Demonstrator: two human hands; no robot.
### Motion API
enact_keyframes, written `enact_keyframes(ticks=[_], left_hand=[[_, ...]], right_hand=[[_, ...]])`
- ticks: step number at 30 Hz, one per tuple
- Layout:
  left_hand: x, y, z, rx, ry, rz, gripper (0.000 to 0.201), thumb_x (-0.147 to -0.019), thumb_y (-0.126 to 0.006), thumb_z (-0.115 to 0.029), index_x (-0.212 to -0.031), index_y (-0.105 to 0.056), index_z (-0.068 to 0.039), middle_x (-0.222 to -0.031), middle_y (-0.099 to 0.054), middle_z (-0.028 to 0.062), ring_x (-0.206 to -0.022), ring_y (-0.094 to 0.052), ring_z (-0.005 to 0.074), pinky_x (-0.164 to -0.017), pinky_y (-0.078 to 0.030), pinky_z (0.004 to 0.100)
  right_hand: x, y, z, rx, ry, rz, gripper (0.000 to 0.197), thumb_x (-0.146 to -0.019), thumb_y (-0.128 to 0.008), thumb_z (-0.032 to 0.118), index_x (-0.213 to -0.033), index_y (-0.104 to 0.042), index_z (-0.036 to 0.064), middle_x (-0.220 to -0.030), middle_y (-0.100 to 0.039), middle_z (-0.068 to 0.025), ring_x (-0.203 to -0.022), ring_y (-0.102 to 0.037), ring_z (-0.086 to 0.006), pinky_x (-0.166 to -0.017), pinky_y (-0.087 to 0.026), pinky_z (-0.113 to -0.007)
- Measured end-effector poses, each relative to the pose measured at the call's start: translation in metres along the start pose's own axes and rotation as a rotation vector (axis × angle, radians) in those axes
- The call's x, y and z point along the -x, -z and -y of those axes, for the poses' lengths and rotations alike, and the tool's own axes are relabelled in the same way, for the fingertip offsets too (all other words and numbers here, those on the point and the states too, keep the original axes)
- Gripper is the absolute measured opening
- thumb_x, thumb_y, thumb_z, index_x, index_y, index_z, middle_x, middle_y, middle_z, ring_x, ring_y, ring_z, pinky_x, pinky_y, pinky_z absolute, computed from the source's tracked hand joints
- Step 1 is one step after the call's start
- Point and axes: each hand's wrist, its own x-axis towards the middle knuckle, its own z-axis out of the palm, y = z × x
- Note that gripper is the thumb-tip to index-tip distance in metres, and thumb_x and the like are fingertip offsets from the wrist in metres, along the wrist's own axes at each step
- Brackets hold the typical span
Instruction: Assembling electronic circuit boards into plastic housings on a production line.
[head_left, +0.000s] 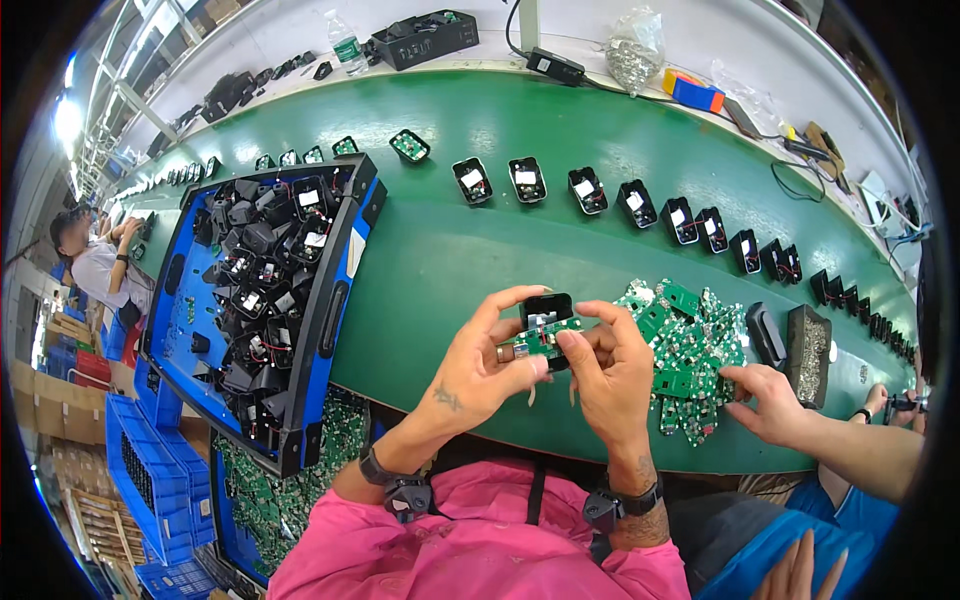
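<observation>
Close in front of my chest, my left hand (476,368) and my right hand (612,378) are both closed around a small black plastic housing (546,304) and a green circuit board (540,341). The board lies across the housing's front, and both thumbs press on it. From the fingers' undersides stick out two thin pale pieces whose kind I cannot make out. Just right of my right hand spreads a heap of green circuit boards (682,383). Another person's hand (768,402) touches that heap's right edge.
A blue-and-black bin (330,330) of black housings stands at left, above a crate of circuit boards (290,475). Housings (527,180) line the green table (440,260). At right sit a tray of small metal parts (809,355) and a black casing (765,335).
</observation>
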Motion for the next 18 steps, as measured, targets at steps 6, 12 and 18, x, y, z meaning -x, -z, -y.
enact_keyframes(ticks=[6,12,18], left_hand=[[-0.005,-0.002,0.02,-0.196,-0.102,-0.143,0.054,-0.092,-0.057,0.003,-0.144,-0.043,-0.007,-0.115,-0.067,0.0121,-0.088,-0.067,0.0125,-0.07,-0.055,0.024],[-0.002,-0.007,0.027,-0.49,-0.235,-0.164,0.051,-0.09,-0.059,0.004,-0.139,-0.049,-0.005,-0.109,-0.07,0.0135,-0.088,-0.067,0.0102,-0.071,-0.055,0.0258],[0.003,-0.012,0.017,-0.429,-0.28,-0.211,0.056,-0.087,-0.057,0.008,-0.141,-0.047,-0.002,-0.125,-0.063,0.0147,-0.108,-0.065,0.0173,-0.089,-0.056,0.0297]], right_hand=[[0.004,-0.005,0.004,0.304,0.355,-0.187,0.016,-0.092,-0.07,0.007,-0.104,-0.068,-0.004,-0.068,-0.063,-0.0029,-0.052,-0.055,-0.007,-0.047,-0.042,-0.023],[0.006,-0.008,0.014,-0.084,-0.056,0.133,0.01,-0.095,-0.064,0.004,-0.098,-0.068,-0.0048,-0.075,-0.067,-0.007,-0.054,-0.059,-0.0077,-0.047,-0.044,-0.025],[0.015,-0.01,0.009,0.439,0.418,-0.073,0.005,-0.092,-0.064,0.003,-0.096,-0.064,0.0001,-0.077,-0.061,-0.0128,-0.059,-0.061,-0.029,-0.052,-0.046,-0.038]])
